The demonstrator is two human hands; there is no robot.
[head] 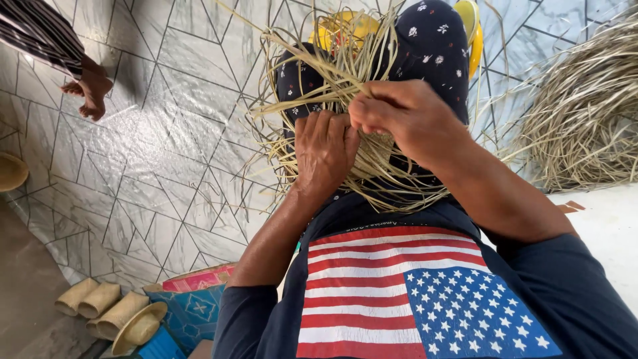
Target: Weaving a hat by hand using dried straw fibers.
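A half-woven piece of pale straw strips (375, 156) rests over my knees, which are covered by dark flower-print trousers (432, 46). Loose strip ends (312, 66) stick out in all directions. My left hand (325, 149) is closed over the woven part from the left, knuckles toward me. My right hand (399, 113) pinches strips just above it, its fingertips touching the left hand's fingers. The middle of the weave is hidden behind both hands. A flag-print shirt (392, 292) fills the foreground.
A large heap of loose straw (585, 113) lies at the right. Another person's bare foot (90, 90) stands on the patterned tile floor (153, 166) at top left. Finished woven straw pieces (100, 302) and a patterned cushion (193, 302) lie at bottom left. Yellow sandals (473, 30) show beyond my knees.
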